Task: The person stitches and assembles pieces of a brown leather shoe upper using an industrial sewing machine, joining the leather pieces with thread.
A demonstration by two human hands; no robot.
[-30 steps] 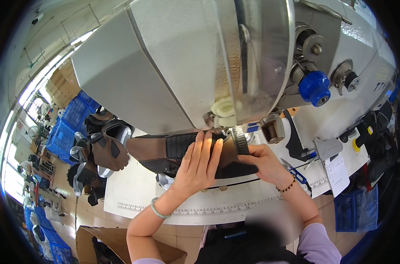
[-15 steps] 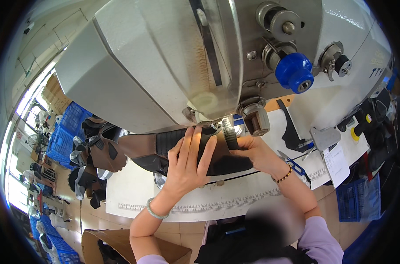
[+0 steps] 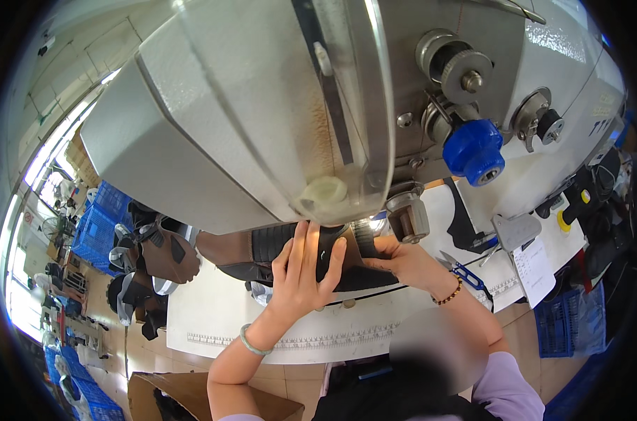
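Observation:
A brown and black shoe upper lies under the head of a large grey sewing machine. My left hand rests flat on the upper's black middle, its fingers stretched out and the thumb apart. To its right, my right hand pinches the upper's edge beside a ribbed black band between thumb and fingers. Both hands are close to the stitching spot, where a small light shines. The machine's head and clear guard hide the needle.
Blue-handled scissors, a black cut piece and a paper slip lie on the right of the white table. Several brown shoe uppers hang at the left. A cardboard box stands below, with blue crates farther left.
The view has shifted slightly, so the machine head appears lower and covers more of the upper's top edge. Both hands keep nearly the same places on the upper.

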